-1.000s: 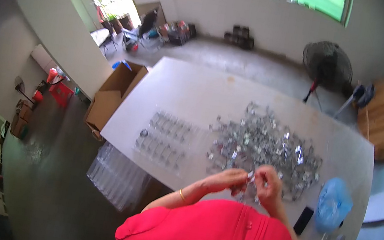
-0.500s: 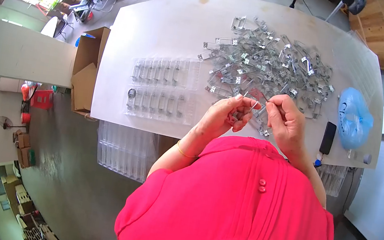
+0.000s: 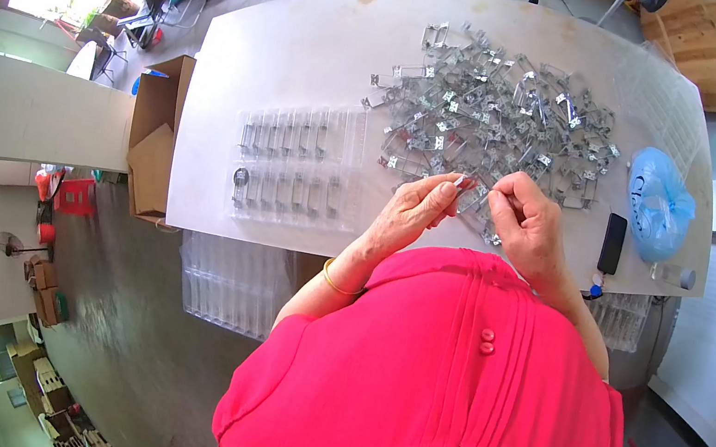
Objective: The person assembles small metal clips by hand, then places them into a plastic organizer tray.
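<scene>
My left hand [image 3: 419, 210] is closed in a pinch at the table's near edge; a pale, thin tip shows at its fingertips, too small to name. Close on its right, my right hand [image 3: 528, 227] has thumb and forefinger pressed together, and whatever they hold is hidden. Just beyond both hands spreads a heap of small metal frame-shaped brackets [image 3: 489, 108]. To the left lies a clear plastic tray [image 3: 352, 152], with similar brackets standing in two rows of slots.
On the right of the white table [image 3: 294, 36] are a blue plastic bag [image 3: 659, 206], a black phone [image 3: 612, 243] and a small clear bottle [image 3: 673, 274]. A cardboard box [image 3: 152, 149] stands off the left edge. Stacked clear trays [image 3: 231, 283] sit below the near edge.
The thin metal piece that stuck up between my hands is now mostly hidden. My left fingers have closed up more. The view has shifted slightly.
</scene>
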Motion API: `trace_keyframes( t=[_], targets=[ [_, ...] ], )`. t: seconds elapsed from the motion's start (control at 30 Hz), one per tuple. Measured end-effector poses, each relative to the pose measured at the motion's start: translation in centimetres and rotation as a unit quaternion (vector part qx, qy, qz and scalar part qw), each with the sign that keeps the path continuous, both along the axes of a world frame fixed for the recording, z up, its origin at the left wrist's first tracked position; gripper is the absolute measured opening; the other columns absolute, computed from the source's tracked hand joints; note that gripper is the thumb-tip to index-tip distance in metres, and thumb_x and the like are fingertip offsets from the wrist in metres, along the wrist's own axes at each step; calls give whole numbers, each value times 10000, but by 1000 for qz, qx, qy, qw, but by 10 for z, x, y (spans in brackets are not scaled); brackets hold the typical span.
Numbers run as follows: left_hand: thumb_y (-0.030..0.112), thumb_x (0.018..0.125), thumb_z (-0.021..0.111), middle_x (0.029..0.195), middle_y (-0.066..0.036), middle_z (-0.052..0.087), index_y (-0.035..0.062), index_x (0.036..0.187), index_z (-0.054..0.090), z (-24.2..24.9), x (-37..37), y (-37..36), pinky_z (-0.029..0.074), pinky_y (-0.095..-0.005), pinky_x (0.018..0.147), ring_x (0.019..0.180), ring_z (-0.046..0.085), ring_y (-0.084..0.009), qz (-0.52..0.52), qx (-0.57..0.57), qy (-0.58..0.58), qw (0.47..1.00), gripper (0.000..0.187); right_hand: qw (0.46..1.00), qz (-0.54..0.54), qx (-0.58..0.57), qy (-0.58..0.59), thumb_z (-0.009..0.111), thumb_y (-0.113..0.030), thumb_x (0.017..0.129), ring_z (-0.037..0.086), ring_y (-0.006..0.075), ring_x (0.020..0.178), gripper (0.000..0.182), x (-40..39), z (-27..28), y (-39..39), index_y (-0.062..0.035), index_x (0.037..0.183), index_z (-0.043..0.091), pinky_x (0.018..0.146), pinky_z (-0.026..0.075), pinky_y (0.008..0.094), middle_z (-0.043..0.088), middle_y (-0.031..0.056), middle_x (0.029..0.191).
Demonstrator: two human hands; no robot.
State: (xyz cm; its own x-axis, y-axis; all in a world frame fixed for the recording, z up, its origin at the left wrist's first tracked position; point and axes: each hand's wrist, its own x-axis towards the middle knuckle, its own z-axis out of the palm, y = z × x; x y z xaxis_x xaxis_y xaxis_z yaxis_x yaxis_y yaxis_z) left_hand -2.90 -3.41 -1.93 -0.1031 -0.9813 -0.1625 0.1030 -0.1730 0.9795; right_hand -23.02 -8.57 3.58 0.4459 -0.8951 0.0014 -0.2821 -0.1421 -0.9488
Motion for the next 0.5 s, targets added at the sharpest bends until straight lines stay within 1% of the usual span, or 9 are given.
trace_keyframes(
  t=[0.07,0.2,0.27,0.4,0.5],
  targets=[
    [410,1069,471,818,12,563,7,1307,631,0,0,-2,371,-225,605,667,434,-58,-18,-6,5,1000,494,1000,2,1,6,593,-36,965,427,28,610,48,-1,-1,-2,-25,927,566,523,369,245,502,-19,641],
    [411,1070,470,810,13,552,3,1312,627,-4,-7,0,366,-224,602,662,426,-60,4,0,-21,1000,500,1000,4,16,0,595,-39,963,420,31,601,61,-6,-1,-4,-25,916,558,515,360,250,498,-19,631],
    [423,1067,471,810,15,549,-2,1312,626,-2,-12,-1,363,-224,594,660,415,-61,-4,6,12,1000,514,1000,12,21,0,596,-39,962,419,30,599,64,-9,-1,-7,-24,914,556,513,358,252,499,-18,630],
    [433,1067,469,812,17,544,-6,1309,628,-6,-23,-4,359,-224,588,664,408,-62,16,9,-5,1000,526,999,22,28,-1,596,-41,963,416,29,592,67,-20,-5,-15,-24,915,553,509,355,253,505,-19,630],
    [437,1066,469,812,17,542,-6,1303,632,-4,-32,-4,357,-223,584,665,408,-61,21,13,16,1000,529,999,27,32,-2,596,-42,965,422,23,596,70,-28,-7,-21,-26,913,553,512,361,247,513,-25,634]
  ],
)
